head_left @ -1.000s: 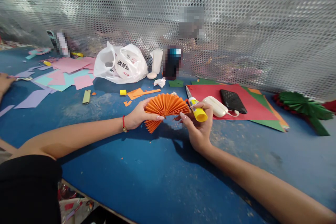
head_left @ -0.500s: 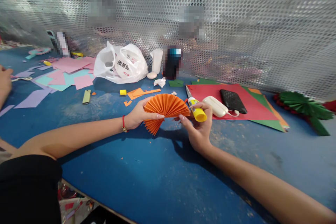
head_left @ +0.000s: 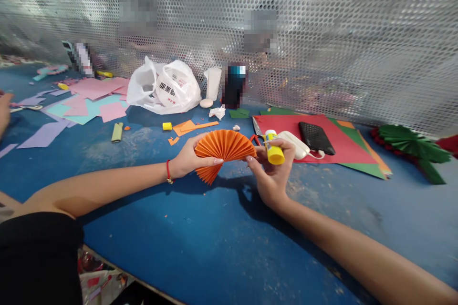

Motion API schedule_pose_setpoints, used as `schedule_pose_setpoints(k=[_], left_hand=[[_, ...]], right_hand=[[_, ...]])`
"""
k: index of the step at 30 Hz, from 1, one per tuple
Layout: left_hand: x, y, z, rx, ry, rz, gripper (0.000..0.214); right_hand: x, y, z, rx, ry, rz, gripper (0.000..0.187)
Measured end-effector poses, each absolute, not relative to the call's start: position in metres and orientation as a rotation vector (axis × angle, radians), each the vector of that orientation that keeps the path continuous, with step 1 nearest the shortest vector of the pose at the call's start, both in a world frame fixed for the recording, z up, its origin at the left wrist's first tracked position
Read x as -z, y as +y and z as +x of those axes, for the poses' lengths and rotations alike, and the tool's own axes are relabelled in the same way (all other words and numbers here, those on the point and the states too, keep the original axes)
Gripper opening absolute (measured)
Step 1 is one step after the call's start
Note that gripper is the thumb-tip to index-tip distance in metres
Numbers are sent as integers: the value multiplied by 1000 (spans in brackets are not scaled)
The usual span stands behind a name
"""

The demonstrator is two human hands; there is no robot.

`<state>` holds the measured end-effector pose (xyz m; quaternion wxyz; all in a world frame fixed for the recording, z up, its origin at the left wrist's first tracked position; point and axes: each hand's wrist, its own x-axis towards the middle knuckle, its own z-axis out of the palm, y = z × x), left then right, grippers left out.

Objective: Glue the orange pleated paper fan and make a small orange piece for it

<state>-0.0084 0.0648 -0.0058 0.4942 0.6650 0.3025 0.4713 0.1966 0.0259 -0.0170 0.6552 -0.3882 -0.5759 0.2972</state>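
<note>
An orange pleated paper fan (head_left: 224,148) is spread open above the blue table (head_left: 200,228). My left hand (head_left: 189,158) pinches its left side near the folded base, fingers closed on the pleats. My right hand (head_left: 272,171) grips a yellow glue stick (head_left: 274,149) with its white tip up, while its fingertips touch the fan's right edge. A red string bracelet sits on my left wrist.
Red, green and orange paper sheets (head_left: 339,145) lie at right under a black phone (head_left: 316,137) and a white device (head_left: 295,144). Green folded fans (head_left: 411,145) lie far right. A white plastic bag (head_left: 164,86), a yellow cap (head_left: 167,126), a lighter (head_left: 117,131) and pink paper scraps (head_left: 93,100) lie behind. Another person's hand (head_left: 4,109) shows at left.
My right hand has tilted the glue stick more upright and shifted slightly right. The fan stays spread in my left hand. The other person's hand at far left has moved a little.
</note>
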Motion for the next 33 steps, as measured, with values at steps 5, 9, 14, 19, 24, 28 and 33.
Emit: schedule_pose_setpoints(k=[5, 9, 14, 19, 24, 28, 33], left_hand=[[6, 62, -9, -1232, 814, 1724, 38], [7, 56, -11, -1392, 846, 1916, 23], [2, 49, -15, -1466, 601, 2263, 22], [1, 48, -18, -1477, 358, 2510, 24], [4, 48, -19, -1434, 264, 2715, 21], [3, 47, -20, -1387, 243, 2749, 23], [-2, 47, -22, -1364, 157, 2867, 25]], right_hand=[[19, 27, 196, -691, -1287, -890, 43], [19, 28, 197, -682, -1285, -906, 44], [22, 30, 199, -677, -1341, -895, 44], [20, 31, 197, -798, -1362, -820, 55], [21, 33, 196, -796, -1353, -794, 56], [23, 33, 198, -802, -1356, -796, 56], [24, 31, 200, -784, -1373, -813, 50]])
